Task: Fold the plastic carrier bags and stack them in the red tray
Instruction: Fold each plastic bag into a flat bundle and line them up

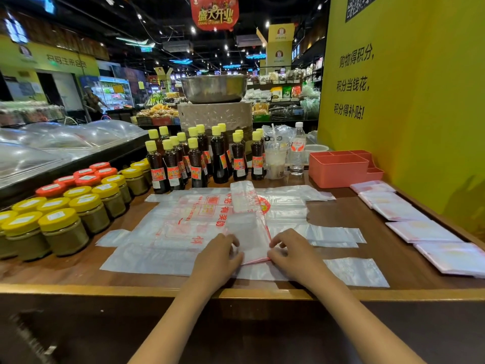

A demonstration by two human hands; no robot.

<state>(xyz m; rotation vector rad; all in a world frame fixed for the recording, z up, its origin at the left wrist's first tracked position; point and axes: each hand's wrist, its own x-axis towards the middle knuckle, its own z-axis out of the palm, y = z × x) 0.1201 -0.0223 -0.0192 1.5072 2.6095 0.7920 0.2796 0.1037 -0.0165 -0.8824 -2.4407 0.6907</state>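
The red tray at the back of the worktop looked empty. Folded bags lay beside it. Both hands, left hand and right hand, pinched a long bag strip, only half folded, atop flat bags.

Beyond my hands stand dark glass bottles; yellow-lidded jars sit left, folded plastic bags right, red plastic tray behind those.
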